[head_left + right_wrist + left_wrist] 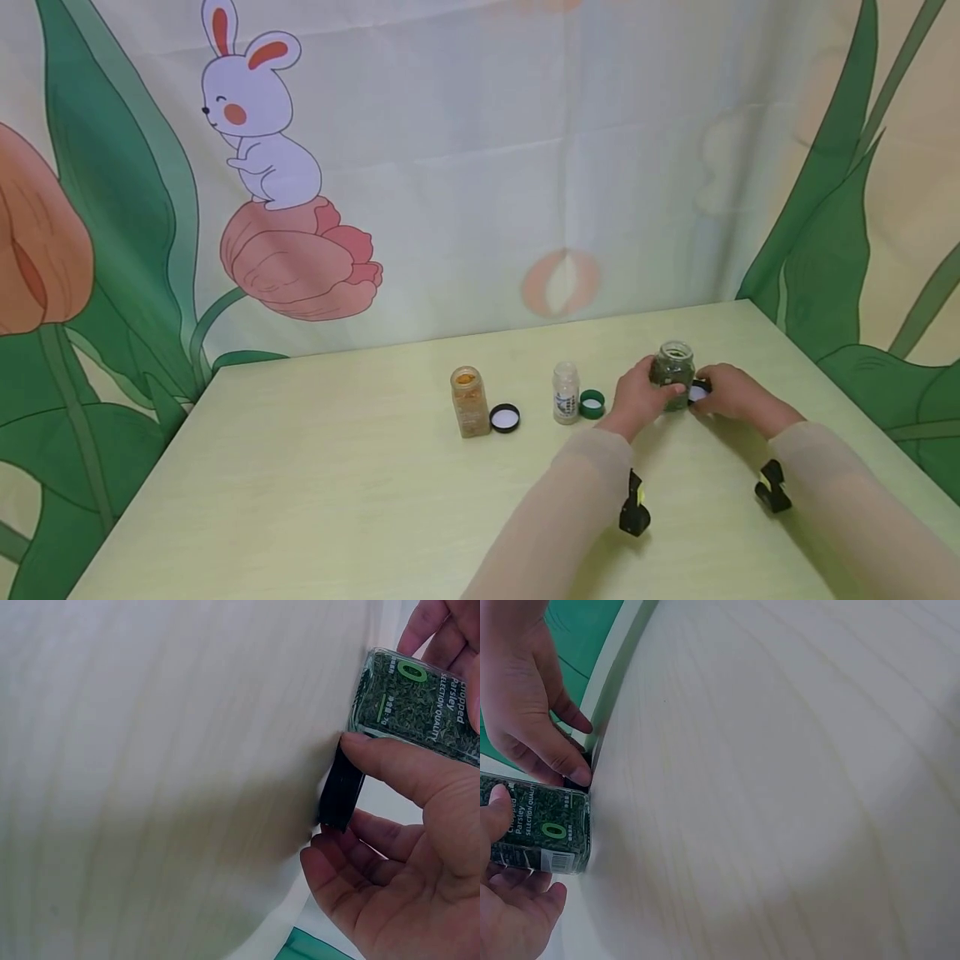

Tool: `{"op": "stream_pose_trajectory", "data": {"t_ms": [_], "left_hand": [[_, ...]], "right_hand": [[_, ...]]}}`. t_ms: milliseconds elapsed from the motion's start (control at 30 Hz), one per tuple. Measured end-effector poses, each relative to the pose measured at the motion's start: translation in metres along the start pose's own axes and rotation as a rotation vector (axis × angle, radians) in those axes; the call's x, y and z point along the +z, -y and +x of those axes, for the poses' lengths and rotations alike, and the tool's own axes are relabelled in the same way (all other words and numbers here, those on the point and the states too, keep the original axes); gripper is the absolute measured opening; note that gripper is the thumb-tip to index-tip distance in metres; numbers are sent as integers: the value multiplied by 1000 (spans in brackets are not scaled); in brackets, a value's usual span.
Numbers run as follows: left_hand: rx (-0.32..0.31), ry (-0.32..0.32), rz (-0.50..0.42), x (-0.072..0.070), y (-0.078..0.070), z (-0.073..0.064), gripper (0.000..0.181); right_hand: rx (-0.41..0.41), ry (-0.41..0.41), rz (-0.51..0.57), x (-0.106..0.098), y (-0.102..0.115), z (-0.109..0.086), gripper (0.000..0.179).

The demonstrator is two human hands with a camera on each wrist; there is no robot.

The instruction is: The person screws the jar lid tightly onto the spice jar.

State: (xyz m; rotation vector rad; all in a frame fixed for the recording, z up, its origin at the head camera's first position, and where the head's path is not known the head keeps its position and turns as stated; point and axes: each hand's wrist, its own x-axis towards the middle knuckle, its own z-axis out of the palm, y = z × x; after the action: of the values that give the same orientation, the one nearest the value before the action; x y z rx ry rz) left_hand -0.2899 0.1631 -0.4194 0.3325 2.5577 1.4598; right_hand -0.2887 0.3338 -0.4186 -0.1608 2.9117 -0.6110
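Parsley jar: clear, square-sided, standing about upright on the pale table, its mouth uncapped and facing up.
Jar contents: dark green dried flakes.
Jar print: "Chopped Parsley" and "Selection Quality" in white, with a bright green oval and a barcode near the base.
Jar hold: the left hand grips its body, thumb across the front.
Black lid: round and shallow, white inside facing up, just right of the jar's base.
Lid hold: the right hand pinches its rim between thumb and fingers.
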Motion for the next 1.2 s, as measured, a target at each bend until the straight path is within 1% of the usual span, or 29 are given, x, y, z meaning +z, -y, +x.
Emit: {"op": "stream_pose_trajectory", "data": {"t_ms": [200, 433, 833, 1033, 1200], "left_hand": [[12, -19, -9, 2, 0, 1, 53], [0, -14, -9, 3, -1, 1, 54], [-8, -8, 16, 2, -1, 1, 55], [-20, -9, 0, 1, -2, 0, 54], [-17, -15, 1, 3, -1, -1, 54]], "right_hand": [[-3, -9, 1, 0, -1, 1, 48], [0, -10, -6, -1, -1, 0, 49], [64, 0, 24, -1, 2, -3, 53], [53, -2, 26, -2, 1, -5, 52], [45, 0, 35, -1, 0, -6, 51]]}}
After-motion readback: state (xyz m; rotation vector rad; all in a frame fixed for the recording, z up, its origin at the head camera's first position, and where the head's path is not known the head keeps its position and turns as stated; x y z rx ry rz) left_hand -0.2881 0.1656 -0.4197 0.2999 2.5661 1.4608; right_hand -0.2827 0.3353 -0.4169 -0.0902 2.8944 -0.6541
